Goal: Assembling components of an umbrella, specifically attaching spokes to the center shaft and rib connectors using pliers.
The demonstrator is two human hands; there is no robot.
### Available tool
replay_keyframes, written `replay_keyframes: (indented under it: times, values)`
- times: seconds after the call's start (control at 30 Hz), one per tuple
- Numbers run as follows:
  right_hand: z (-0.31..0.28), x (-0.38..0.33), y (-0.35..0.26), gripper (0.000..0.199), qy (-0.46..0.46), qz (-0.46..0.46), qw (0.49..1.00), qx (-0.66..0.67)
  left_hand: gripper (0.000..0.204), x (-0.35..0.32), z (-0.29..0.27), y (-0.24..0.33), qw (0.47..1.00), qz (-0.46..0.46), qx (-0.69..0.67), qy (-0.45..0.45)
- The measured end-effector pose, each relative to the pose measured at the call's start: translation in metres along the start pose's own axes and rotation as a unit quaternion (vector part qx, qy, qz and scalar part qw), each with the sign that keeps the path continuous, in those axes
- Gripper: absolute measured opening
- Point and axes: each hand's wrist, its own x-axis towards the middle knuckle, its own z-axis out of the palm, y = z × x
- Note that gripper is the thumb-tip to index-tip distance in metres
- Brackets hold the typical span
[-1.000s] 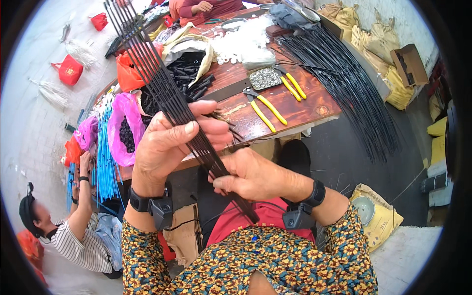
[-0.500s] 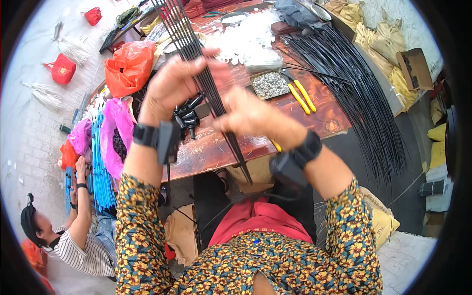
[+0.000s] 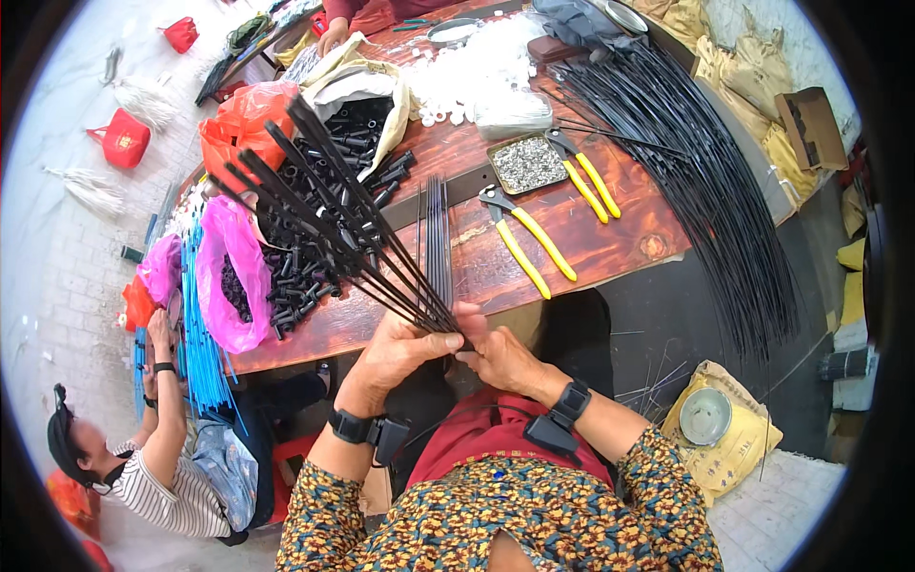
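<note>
My left hand [image 3: 398,351] and my right hand [image 3: 499,357] meet just below the table's near edge, both closed on the lower end of a bundle of thin black rods [image 3: 335,227]. The rods fan out up and to the left over the table. A few more black rods [image 3: 437,240] lie flat on the wood right above my hands. Both wrists wear black bands with small devices.
On the wooden table [image 3: 591,229] lie two yellow-handled pliers [image 3: 522,244], a tray of small metal parts [image 3: 527,164], bags of black tubes [image 3: 286,276] and a large heap of long black rods [image 3: 705,181]. A seated person [image 3: 157,458] works at lower left beside blue rods [image 3: 198,334].
My hands came down from above the table to its near edge, and the rod bundle swung from steep and tight to slanting left and fanned apart.
</note>
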Motion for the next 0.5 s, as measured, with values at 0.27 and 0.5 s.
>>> replay_keyframes:
  times: [0.27,0.5]
  values:
    - [0.017,0.015,0.048,0.019,0.032,-0.049,0.998,-0.01,0.056,-0.044,-0.036,0.028,0.981,0.117,0.048,0.146]
    - [0.035,0.003,0.093,0.026,-0.076,0.052,0.995,-0.033,0.066,-0.004,-0.008,0.084,0.966,0.248,0.077,0.001]
